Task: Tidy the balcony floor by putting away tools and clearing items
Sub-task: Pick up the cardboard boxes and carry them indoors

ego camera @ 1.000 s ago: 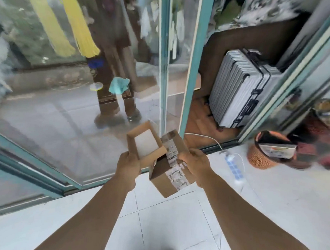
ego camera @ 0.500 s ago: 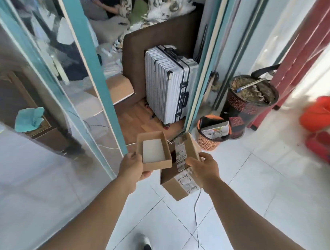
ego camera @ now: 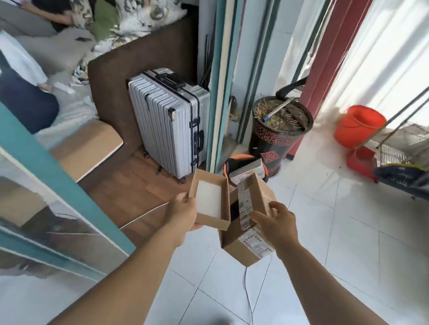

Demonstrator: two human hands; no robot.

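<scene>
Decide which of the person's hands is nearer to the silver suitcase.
Left. The left hand, holding the small tray-like box, sits just below and in front of the suitcase. The right hand, gripping the labelled box, is further to the right.

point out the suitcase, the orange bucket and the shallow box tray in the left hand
suitcase [ego camera: 161, 120]: head view, ribbed front face.
orange bucket [ego camera: 355, 130]: head view, outer wall.
shallow box tray [ego camera: 209, 202]: head view, white inner floor.

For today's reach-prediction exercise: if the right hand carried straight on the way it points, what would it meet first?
Probably the orange basket: the right hand, gripping the cardboard box, points up-left towards it, though depth is unclear.
</scene>
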